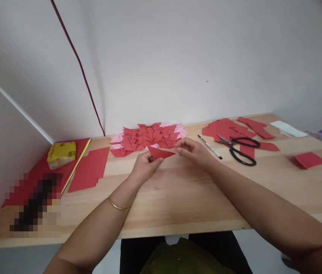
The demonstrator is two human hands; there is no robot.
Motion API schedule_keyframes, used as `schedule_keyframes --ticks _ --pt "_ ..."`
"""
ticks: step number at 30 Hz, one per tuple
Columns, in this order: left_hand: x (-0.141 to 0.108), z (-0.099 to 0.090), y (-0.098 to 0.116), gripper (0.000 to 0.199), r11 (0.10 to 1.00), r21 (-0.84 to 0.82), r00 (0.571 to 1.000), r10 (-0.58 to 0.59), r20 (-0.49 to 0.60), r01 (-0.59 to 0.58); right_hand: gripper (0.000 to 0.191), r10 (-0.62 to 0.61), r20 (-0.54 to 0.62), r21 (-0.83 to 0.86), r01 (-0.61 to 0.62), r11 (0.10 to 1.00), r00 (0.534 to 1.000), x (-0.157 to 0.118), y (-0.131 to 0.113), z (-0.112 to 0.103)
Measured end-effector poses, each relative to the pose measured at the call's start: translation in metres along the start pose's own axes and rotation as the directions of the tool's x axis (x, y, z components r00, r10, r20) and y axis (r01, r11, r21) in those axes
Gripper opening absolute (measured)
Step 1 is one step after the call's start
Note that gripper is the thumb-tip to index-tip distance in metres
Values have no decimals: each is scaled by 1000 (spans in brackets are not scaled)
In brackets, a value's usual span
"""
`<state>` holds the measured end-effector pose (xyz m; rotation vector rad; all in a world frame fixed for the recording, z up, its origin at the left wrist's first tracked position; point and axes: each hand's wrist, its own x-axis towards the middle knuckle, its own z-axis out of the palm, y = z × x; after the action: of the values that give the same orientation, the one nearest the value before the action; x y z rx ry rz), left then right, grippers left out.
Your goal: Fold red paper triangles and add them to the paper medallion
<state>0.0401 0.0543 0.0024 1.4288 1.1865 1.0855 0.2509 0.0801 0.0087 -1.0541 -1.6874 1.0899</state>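
Observation:
My left hand (145,166) pinches a small red paper triangle (161,153) between thumb and fingers, above the wooden table. The folded paper's pointed tip faces right. Just beyond that tip is my right hand (193,153), its fingers loosely curled and a little apart, with no paper visible in them. Behind both hands, against the wall, lies a spread of folded red and pink paper pieces (149,137). A gold bangle (118,205) circles my left wrist.
Black-handled scissors (235,146) and a pen (210,147) lie right of my hands, near red paper sheets (220,127). A folded red square (311,160) sits farther right. Leftward are a red sheet (89,169) and a yellow packet (62,154). A cable (79,61) hangs along the wall.

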Motion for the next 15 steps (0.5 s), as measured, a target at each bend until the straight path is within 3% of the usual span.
schedule_keyframes --ticks 2,5,10,15 --pt "-1 2 0 30 1000 -5 999 8 40 -7 17 -14 91 8 13 1000 996 -4 -3 9" --pt "-1 2 0 29 1000 1 997 25 78 -25 13 -22 105 -81 31 996 994 -8 -3 17" --pt "1 -1 -3 22 1000 15 999 7 -34 -7 13 2 74 -99 6 995 997 -6 5 12" --pt "3 -1 -7 22 995 -98 995 14 -95 -24 12 -18 339 -62 41 997 941 -10 -1 11"
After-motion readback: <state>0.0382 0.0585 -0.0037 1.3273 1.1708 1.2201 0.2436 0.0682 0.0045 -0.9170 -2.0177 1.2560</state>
